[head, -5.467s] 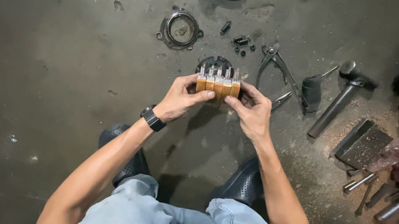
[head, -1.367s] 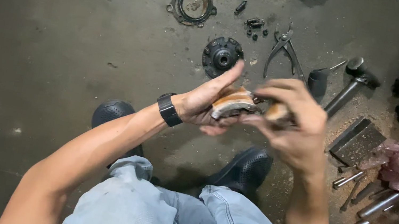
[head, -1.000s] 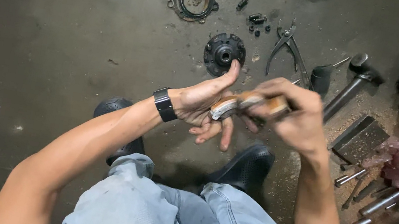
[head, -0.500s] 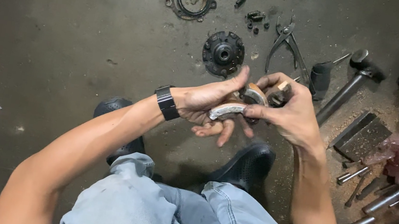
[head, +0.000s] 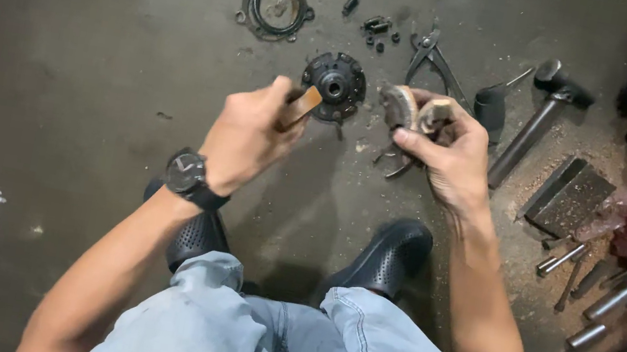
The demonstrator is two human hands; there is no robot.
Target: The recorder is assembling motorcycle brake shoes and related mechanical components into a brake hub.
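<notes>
Pinching a brown-lined shoe (head: 301, 106), the left hand (head: 247, 139) is held apart from two shoes (head: 413, 112) clamped by the right hand (head: 453, 153).

Bare forearms lead to the left hand (head: 248, 135) and right hand (head: 452, 157). A black wristwatch (head: 186, 178) circles the left wrist. Light blue jeans (head: 286, 341) fill bottom centre, above them black perforated clogs (head: 385, 257).
</notes>
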